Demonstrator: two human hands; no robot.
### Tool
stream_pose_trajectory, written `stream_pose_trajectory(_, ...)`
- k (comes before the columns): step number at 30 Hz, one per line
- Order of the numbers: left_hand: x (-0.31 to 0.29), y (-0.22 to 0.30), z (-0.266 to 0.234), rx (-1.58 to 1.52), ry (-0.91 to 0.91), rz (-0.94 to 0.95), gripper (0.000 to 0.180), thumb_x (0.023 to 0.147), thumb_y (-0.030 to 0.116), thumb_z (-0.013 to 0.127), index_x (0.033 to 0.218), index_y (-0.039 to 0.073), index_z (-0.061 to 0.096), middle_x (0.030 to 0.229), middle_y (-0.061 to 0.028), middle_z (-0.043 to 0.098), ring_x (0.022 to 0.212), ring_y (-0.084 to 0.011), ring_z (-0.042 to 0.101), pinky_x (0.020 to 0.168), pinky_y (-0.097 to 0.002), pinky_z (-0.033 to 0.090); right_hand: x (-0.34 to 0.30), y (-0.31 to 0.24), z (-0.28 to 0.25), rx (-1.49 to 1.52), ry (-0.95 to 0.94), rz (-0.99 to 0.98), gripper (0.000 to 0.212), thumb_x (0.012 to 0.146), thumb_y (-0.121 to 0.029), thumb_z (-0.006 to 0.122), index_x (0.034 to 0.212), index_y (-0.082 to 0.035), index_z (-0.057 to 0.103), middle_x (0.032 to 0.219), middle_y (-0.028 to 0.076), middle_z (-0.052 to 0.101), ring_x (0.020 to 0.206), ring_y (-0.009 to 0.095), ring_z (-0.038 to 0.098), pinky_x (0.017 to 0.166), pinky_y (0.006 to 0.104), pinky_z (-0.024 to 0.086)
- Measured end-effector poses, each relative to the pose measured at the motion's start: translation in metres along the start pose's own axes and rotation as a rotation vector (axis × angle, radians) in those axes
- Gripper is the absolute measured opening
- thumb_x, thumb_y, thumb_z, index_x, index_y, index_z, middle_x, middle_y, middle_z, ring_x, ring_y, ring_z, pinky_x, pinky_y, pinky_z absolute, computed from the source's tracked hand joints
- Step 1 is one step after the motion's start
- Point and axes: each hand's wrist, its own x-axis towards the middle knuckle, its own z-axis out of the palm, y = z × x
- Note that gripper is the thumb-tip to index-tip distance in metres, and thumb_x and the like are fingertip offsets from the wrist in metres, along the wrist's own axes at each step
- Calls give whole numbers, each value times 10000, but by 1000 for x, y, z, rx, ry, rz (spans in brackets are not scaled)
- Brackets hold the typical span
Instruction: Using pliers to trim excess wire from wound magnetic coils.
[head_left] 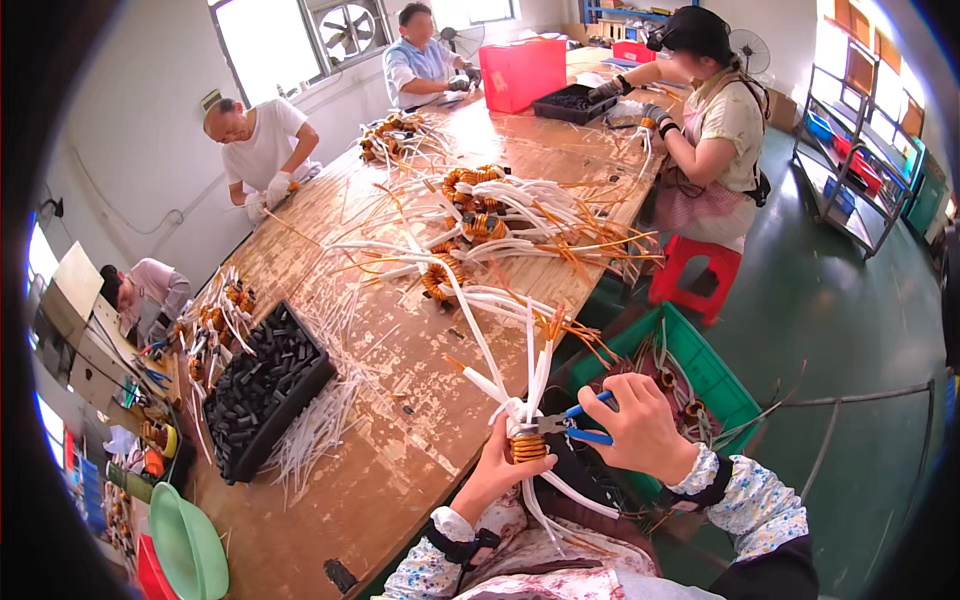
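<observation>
At the table's near edge, my left hand (490, 478) grips a copper-wound ring coil (527, 447), thumb in front and fingers behind it. White-sleeved leads (480, 345) fan upward from the coil, and others hang below it. My right hand (643, 425) holds blue-handled pliers (590, 436) from the right. Their handles are spread apart, and the jaws lie at the coil's top, by the base of the white leads. Whether the jaws bite on anything is too small to tell.
Several similar coils (485, 228) lie heaped on the wooden table (420, 400). A black tray (292, 422) of short black tubes stands left, beside loose white sleeves (312, 440). A green crate (712, 372) with coils sits right, near a red stool (700, 265). Several other people work around the table.
</observation>
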Motion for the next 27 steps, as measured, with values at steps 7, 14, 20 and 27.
stream_pose_trajectory(7, 9, -2, 1, 127, -30, 36, 827, 690, 78, 802, 1346, 49, 298, 1119, -38, 523, 965, -108, 546, 838, -265, 478, -9, 25, 22, 39, 51, -106, 284, 700, -239, 712, 901, -95, 572, 698, 62, 464, 605, 238, 508, 564, 358, 420)
stream_pose_trajectory(14, 5, -3, -2, 110, -32, 18, 851, 683, 114, 802, 1362, 43, 294, 1103, -16, 516, 971, -103, 521, 860, -281, 453, -22, 43, 9, 156, 24, -13, 233, 712, -241, 702, 808, -84, 559, 673, 77, 491, 592, 261, 522, 543, 370, 420)
stream_pose_trajectory(20, 1, 9, 11, 119, -188, 59, 791, 691, 129, 769, 1356, 68, 347, 1088, -21, 496, 987, -109, 491, 862, -259, 414, -11, 69, -8, 93, -6, 70, 435, 664, -234, 748, 1034, -81, 577, 903, 99, 531, 815, 293, 543, 725, 394, 435)
stream_pose_trajectory(27, 0, 22, 25, 209, -300, 19, 788, 647, 132, 759, 1327, 27, 374, 951, -17, 551, 896, -109, 522, 837, -255, 415, 34, 74, -50, 116, -77, -304, 547, 614, -204, 752, 1118, -118, 557, 1001, 76, 515, 970, 291, 514, 962, 449, 400)
